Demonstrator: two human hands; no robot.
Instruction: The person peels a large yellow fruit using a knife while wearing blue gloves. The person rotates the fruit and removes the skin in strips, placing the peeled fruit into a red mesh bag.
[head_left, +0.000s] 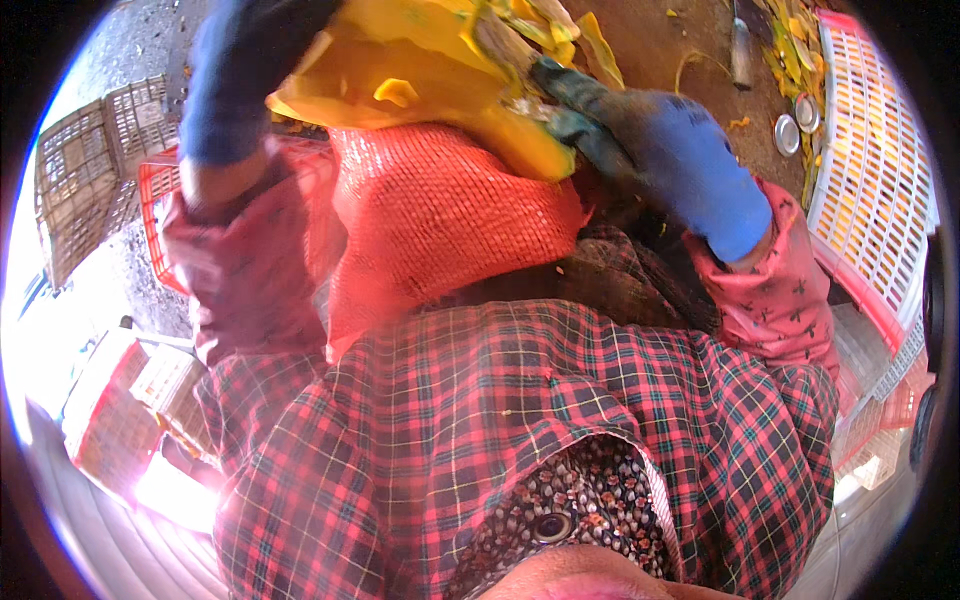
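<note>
A large yellow, glossy, hollow-looking object (442, 82), its material unclear, lies over a red mesh sack (457, 202) in front of me. My right hand (637, 135), in a blue glove with dark green fingers, grips its right edge beside some whitish, stringy matter. My left hand (277, 37), in a blue and dark glove, is blurred at the top left by the yellow object's left side and is partly cut off by the picture's edge; its fingers cannot be made out. A small yellow-orange scrap (396, 92) rests on the yellow object.
Yellow peel-like pieces (600, 56) lie beyond my right hand. At the right, a white plastic crate (862, 165) with a red rim stands beside two round metal lids (787, 135) and a handled tool (741, 56). Beige crates (75, 180) and a red crate (161, 225) stand left.
</note>
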